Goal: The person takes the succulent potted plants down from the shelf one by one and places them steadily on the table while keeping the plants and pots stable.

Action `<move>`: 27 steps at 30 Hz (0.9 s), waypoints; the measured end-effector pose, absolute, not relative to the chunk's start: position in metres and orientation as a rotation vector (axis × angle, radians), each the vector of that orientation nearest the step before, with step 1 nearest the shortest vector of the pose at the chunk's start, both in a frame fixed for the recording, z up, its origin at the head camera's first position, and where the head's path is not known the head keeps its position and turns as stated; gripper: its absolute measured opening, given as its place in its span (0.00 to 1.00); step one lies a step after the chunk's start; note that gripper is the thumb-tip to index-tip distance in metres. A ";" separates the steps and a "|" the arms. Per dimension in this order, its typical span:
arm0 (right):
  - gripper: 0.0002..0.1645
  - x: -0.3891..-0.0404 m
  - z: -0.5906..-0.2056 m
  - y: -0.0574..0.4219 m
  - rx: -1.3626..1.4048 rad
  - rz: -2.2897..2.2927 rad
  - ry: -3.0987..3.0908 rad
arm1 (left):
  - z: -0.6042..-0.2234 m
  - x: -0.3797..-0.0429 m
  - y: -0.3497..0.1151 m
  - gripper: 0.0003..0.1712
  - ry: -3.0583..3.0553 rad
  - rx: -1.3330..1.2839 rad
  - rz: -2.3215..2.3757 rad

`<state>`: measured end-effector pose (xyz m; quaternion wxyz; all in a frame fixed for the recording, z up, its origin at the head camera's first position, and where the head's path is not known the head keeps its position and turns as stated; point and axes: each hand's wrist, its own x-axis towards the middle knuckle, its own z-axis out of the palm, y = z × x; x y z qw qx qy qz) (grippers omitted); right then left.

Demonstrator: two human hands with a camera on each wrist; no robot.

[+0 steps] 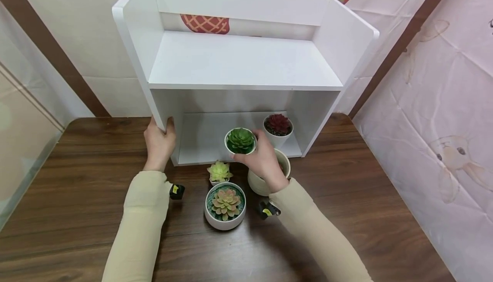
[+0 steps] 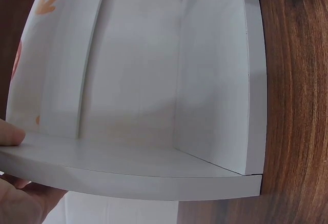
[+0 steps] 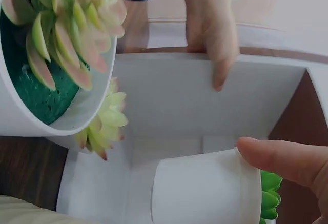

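My right hand (image 1: 263,155) grips a small white pot with a dark green succulent (image 1: 240,141) by its rim, in front of the lower compartment of the white shelf (image 1: 246,87). In the right wrist view the thumb presses the rim of that white pot (image 3: 205,188). My left hand (image 1: 159,145) holds the front edge of the shelf's left side panel, and in the left wrist view that panel (image 2: 154,183) runs between thumb and fingers. A pot with a dark red succulent (image 1: 278,128) stands inside the lower compartment, at the right.
On the wooden table (image 1: 327,230) before the shelf stand a yellow-green succulent (image 1: 219,171), a wide white pot with a pink-green succulent (image 1: 225,205), and a cream pot (image 1: 257,184) partly hidden under my right hand. A printed cloth (image 1: 423,123) hangs at the right.
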<state>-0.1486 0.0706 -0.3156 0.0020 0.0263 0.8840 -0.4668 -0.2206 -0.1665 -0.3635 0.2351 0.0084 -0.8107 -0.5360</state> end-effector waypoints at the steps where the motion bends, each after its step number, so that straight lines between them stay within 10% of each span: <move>1: 0.47 -0.145 -0.314 0.071 0.068 -1.476 2.775 | -0.363 -0.221 -0.167 0.22 -2.227 0.026 -1.468; 27: 0.48 -0.077 -0.302 0.109 -0.075 -1.457 2.863 | -0.364 -0.221 -0.165 0.22 -2.236 0.034 -1.451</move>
